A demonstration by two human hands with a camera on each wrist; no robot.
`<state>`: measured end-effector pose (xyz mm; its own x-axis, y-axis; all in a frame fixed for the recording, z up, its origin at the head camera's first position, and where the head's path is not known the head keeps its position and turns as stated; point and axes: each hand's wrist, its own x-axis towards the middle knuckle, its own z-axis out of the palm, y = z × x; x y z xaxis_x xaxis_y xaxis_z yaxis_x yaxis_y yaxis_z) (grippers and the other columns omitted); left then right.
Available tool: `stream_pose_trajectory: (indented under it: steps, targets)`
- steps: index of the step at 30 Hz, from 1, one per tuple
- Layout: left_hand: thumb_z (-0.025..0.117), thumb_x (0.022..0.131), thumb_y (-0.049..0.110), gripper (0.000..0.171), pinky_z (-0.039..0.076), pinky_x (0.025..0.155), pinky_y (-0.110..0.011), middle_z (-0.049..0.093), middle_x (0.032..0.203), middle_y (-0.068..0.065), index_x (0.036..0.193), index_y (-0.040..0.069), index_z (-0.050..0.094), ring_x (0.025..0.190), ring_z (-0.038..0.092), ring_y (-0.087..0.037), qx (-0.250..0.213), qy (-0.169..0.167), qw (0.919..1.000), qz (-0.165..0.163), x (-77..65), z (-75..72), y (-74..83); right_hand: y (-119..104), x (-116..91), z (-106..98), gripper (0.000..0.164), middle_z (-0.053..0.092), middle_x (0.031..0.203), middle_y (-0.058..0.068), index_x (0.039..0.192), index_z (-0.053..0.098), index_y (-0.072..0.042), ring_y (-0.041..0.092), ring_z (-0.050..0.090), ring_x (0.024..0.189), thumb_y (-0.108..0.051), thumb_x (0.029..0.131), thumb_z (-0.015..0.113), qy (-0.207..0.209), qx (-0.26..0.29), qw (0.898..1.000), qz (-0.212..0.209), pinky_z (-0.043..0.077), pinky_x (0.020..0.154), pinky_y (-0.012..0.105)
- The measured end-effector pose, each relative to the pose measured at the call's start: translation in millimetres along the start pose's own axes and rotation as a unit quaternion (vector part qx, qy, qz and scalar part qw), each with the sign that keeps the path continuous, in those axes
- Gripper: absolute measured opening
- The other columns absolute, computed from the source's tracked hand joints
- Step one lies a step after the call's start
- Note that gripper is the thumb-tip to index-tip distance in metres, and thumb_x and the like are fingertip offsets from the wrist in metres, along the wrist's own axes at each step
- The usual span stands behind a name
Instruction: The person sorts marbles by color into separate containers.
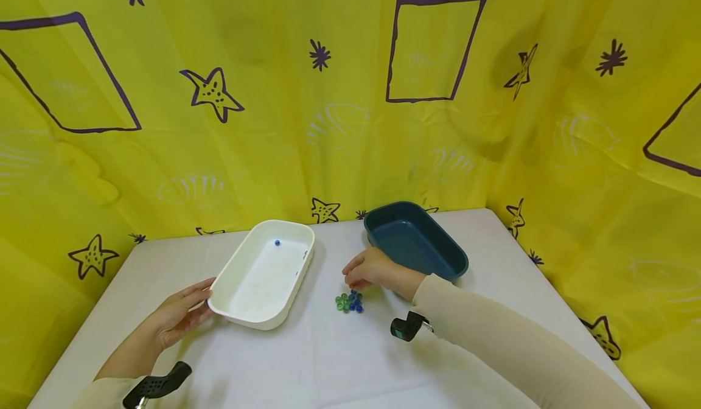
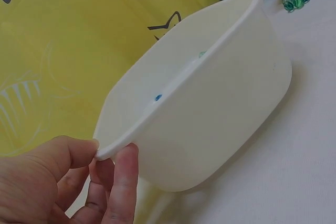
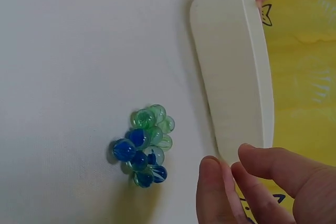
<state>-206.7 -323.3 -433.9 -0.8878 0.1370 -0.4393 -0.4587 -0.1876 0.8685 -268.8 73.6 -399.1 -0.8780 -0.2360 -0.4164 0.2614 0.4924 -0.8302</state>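
My left hand point(image 1: 183, 313) pinches the near left rim of a white plastic basin point(image 1: 241, 319), thumb on top and fingers beneath. Inside the basin lies a blue marble point(image 1: 277, 243); a pale green marble point(image 2: 202, 54) also shows past the rim in the left wrist view. My right hand point(image 1: 375, 268) hovers over a small cluster of marbles on the table, its fingers loosely bent with nothing visible between them. The green marbles point(image 3: 144, 118) and the blue marbles point(image 3: 125, 150) of this cluster sit side by side, touching one another.
A dark teal basin point(image 1: 413, 238) stands at the back right, partly behind my right hand and forearm. A white cloth point(image 1: 339, 366) covers the table. Yellow curtains point(image 1: 263, 153) with starfish and fish drawings hang right behind and beside it.
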Motion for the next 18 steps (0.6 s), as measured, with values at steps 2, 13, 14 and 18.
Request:
stream_pose_trajectory:
  steps: [2,13,14,18]
  targets:
    - [0.056,0.101,0.013,0.028,0.059,0.082,-0.022,0.064,0.097,0.008,0.091,0.032,0.075,0.086,0.064,-0.008,-0.004,-0.001,1.0,-0.001,0.0,-0.1,-0.1,2,0,2,0.018,0.073,0.08,0.007,0.103,0.073,0.004,0.013,0.065,0.065,-0.003,0.086,0.072,0.01,-0.019,1.0,-0.006,0.06,0.068,0.023]
    - [0.056,0.101,0.013,0.029,0.058,0.081,-0.021,0.065,0.098,0.008,0.091,0.032,0.075,0.087,0.065,-0.008,-0.007,-0.007,0.9999,0.005,-0.7,-0.3,-0.1,11,2,5,0.014,0.071,0.078,0.007,0.097,0.074,0.003,0.013,0.064,0.063,0.0,0.083,0.074,0.036,-0.063,0.997,-0.019,0.06,0.065,0.024]
    - [0.055,0.101,0.013,0.029,0.058,0.081,-0.021,0.065,0.097,0.008,0.091,0.032,0.075,0.086,0.065,-0.008,-0.007,-0.007,0.9999,0.005,-0.6,-0.3,-0.1,11,3,5,0.014,0.071,0.078,0.007,0.097,0.074,0.003,0.013,0.064,0.063,0.0,0.083,0.074,0.037,-0.066,0.997,-0.02,0.06,0.065,0.024]
    - [0.056,0.101,0.013,0.028,0.059,0.081,-0.021,0.065,0.097,0.008,0.091,0.032,0.075,0.086,0.065,-0.008,-0.008,-0.006,0.9999,0.006,-0.1,-0.5,-0.5,12,5,5,0.013,0.07,0.076,0.005,0.095,0.075,0.002,0.012,0.063,0.061,-0.001,0.082,0.074,0.042,-0.087,0.995,-0.024,0.059,0.063,0.023]
